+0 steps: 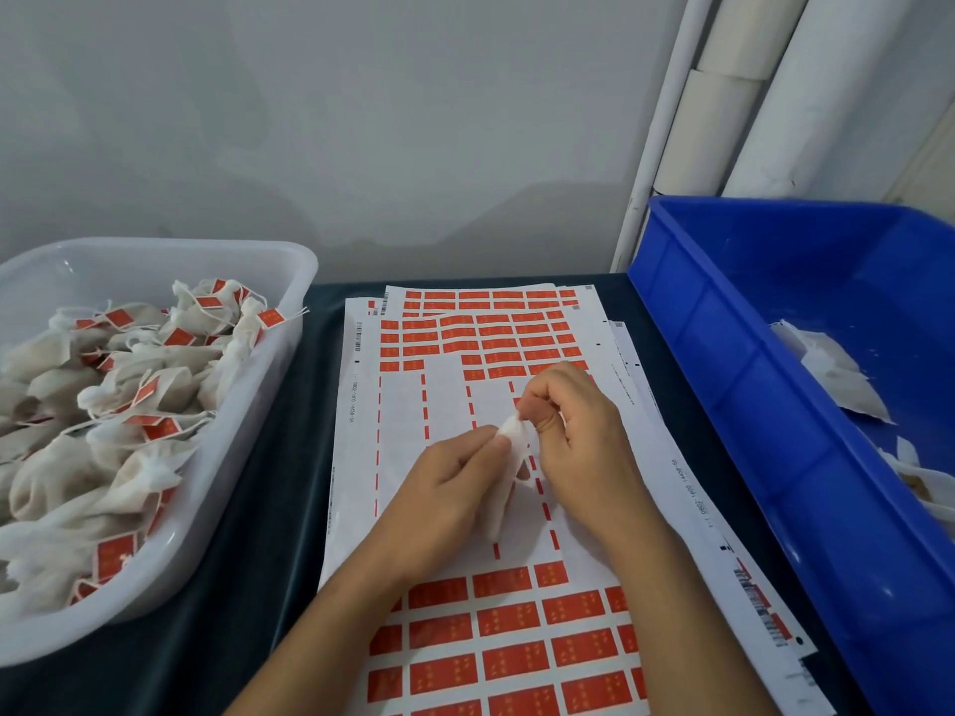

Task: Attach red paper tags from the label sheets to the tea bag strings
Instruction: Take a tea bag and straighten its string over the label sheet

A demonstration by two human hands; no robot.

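A tea bag is pinched by the left hand and right hand above the label sheet; its thin string could be lost or the tag misfolded.

1. two hands: the left hand and the right hand, both at work on one tea bag between them.
2. two bins: one white bin and one blue bin.
3. tagged tea bags in the white bin: a heap, too many and too overlapped to count.
4. untagged tea bags in the blue bin: at least three, the rest cut off at the edge.
5. label sheets: at least three, overlapping.
6. red tags: dozens in rows, too many to count.
7. white pipes: at least three.
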